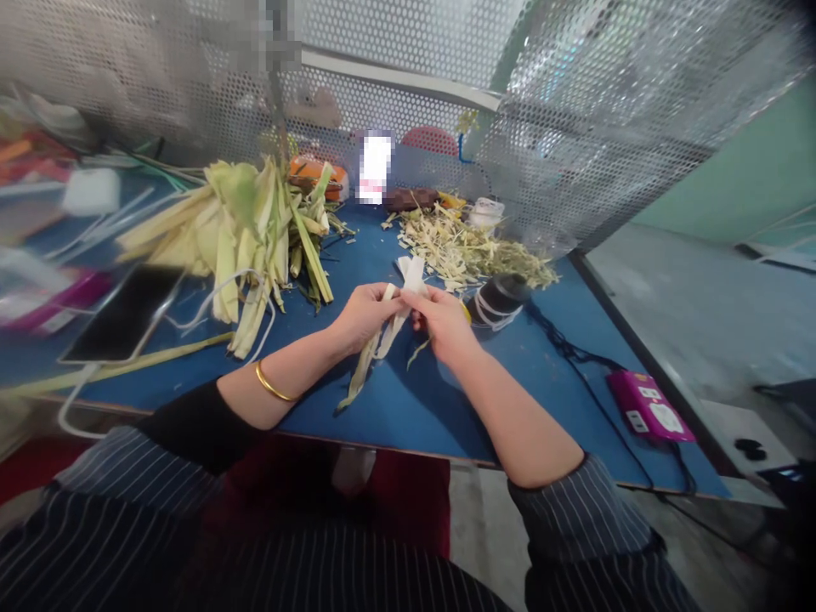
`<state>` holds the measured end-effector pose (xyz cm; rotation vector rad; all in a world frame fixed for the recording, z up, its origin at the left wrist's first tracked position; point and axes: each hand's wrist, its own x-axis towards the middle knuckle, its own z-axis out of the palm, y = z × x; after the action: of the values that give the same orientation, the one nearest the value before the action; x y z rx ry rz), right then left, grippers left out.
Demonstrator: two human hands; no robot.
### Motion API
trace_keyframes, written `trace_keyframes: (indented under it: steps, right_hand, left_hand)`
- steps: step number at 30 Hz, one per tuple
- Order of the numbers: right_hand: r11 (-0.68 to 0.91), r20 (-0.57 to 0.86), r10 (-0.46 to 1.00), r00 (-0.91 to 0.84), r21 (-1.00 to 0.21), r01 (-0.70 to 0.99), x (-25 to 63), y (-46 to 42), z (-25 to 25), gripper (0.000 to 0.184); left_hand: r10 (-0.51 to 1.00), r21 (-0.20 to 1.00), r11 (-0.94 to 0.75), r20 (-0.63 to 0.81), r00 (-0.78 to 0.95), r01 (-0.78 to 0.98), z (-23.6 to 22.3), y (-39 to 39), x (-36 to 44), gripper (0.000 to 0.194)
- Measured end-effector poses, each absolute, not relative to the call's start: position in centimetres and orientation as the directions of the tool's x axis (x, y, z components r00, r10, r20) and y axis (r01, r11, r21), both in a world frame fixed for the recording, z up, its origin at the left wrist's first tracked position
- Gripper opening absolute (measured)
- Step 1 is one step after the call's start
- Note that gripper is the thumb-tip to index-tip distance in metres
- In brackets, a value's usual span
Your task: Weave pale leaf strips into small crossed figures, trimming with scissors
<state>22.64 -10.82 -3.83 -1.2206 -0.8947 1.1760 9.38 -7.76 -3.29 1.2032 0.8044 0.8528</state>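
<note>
Over the blue table, my left hand [365, 318] and my right hand [447, 325] meet, both closed on pale corn husk strips [413, 272]. Broad whitish ends stick up above the fingers. Longer, narrower strips [362, 381] trail below, one reaching toward the table surface. Fingertips hide the spot where the strips cross, so whether they are tied or folded cannot be made out. Close beside my right hand stands a dark spool [501, 301] with a pale band around it. To the left of my left hand lies a heap of long green-yellow husks [233, 217].
Small husk scraps [450, 242] are heaped behind my hands. A black phone [121, 316] with a white cable lies left; a lit screen [375, 168] stands at the back. Dark cords and a purple packet [648, 405] lie right. Perforated mesh [408, 89] rises behind the table.
</note>
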Motion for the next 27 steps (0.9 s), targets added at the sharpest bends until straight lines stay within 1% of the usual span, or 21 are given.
trace_keyframes:
  steps: [3, 6, 8, 10, 11, 13, 15, 17, 19, 23, 25, 27]
  right_hand:
    - [0.068, -0.021, 0.943, 0.334, -0.965, -0.252, 23.0, -10.5, -3.8, 0.019]
    - [0.144, -0.009, 0.909, 0.417, -0.931, -0.334, 23.5, -10.2, -3.0, 0.013]
    - [0.156, 0.0, 0.917, 0.399, -0.92, -0.358, 23.7, -10.4, -2.4, 0.014]
    - [0.136, 0.025, 0.94, 0.339, -0.942, -0.307, 23.5, -10.9, -1.9, 0.013]
    - [0.116, 0.038, 0.953, 0.302, -0.963, -0.243, 23.3, -11.2, -1.7, 0.012]
    - [0.055, 0.039, 0.97, 0.242, -0.997, -0.062, 22.8, -11.7, -1.8, 0.014]
    - [-0.01, 0.012, 0.98, 0.199, -0.994, 0.11, 22.2, -12.0, -2.2, 0.016]
    - [-0.05, -0.021, 0.989, 0.145, -0.979, 0.196, 21.7, -12.0, -2.7, 0.018]
    - [-0.071, -0.055, 0.994, 0.094, -0.982, 0.173, 21.4, -12.0, -3.2, 0.019]
    - [-0.117, -0.118, 0.991, 0.068, -0.993, -0.014, 21.3, -11.9, -3.3, 0.014]
    - [-0.086, -0.092, 0.989, 0.118, -0.995, -0.054, 21.5, -11.9, -3.1, 0.013]
    - [-0.028, -0.038, 0.978, 0.203, -0.998, -0.052, 21.7, -11.8, -3.0, 0.012]
  left_hand:
    - [0.833, 0.953, 0.271, -0.164, 0.529, -0.132, -3.3, -7.6, 9.5, 0.012]
    - [0.801, 0.891, 0.427, -0.296, 0.521, -0.151, -3.4, -6.9, 9.4, 0.021]
    - [0.784, 0.85, 0.504, -0.375, 0.494, -0.155, -3.4, -6.3, 9.2, 0.03]
    - [0.779, 0.823, 0.538, -0.403, 0.481, -0.18, -3.4, -6.0, 9.0, 0.034]
    - [0.784, 0.817, 0.537, -0.394, 0.479, -0.208, -3.4, -5.8, 8.9, 0.034]
    - [0.802, 0.812, 0.514, -0.34, 0.491, -0.276, -3.4, -5.8, 8.9, 0.033]
    - [0.818, 0.805, 0.483, -0.272, 0.507, -0.346, -3.5, -5.9, 9.1, 0.032]
    - [0.819, 0.794, 0.466, -0.22, 0.53, -0.39, -3.5, -6.0, 9.3, 0.032]
    - [0.807, 0.788, 0.463, -0.184, 0.562, -0.406, -3.6, -6.1, 9.4, 0.032]
    - [0.78, 0.81, 0.447, -0.145, 0.609, -0.38, -3.4, -6.4, 9.5, 0.036]
    - [0.79, 0.853, 0.394, -0.124, 0.6, -0.342, -3.3, -6.6, 9.3, 0.035]
    - [0.812, 0.91, 0.304, -0.092, 0.576, -0.282, -3.3, -6.8, 9.1, 0.031]
